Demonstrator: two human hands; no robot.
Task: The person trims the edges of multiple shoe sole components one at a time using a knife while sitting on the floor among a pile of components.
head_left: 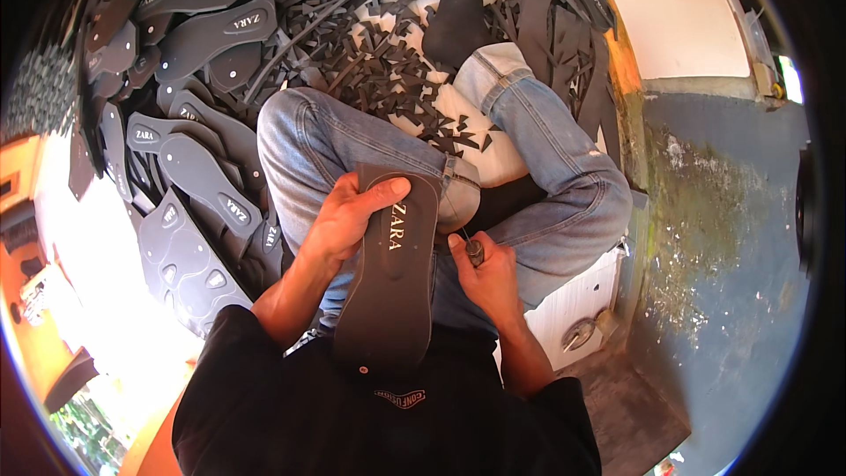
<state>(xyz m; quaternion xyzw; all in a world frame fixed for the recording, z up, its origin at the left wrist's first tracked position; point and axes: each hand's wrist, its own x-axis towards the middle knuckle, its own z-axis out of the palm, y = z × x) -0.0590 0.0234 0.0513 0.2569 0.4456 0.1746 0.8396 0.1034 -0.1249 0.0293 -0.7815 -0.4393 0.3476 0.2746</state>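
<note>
A black foam sandal sole (388, 300) stands lengthwise over my lap, with pale lettering on its heel end. My left hand (348, 216) is closed on its upper left edge, the thumb lying flat across the top face. Just right of the sole, my right hand (489, 275) is wrapped round a small awl-like tool (475, 252) with a rounded, worn handle. A thin metal shaft runs up from that handle; its tip is hard to make out against my jeans. The tool and the sole look slightly apart.
Piles of dark soles (203, 167) lie to my left. Small black foam offcuts (388, 79) cover the floor ahead, around my crossed legs (546, 185). An uncut foam sheet with sole shapes (185, 264) leans at the left. A stained blue-grey wall (723, 238) rises on the right.
</note>
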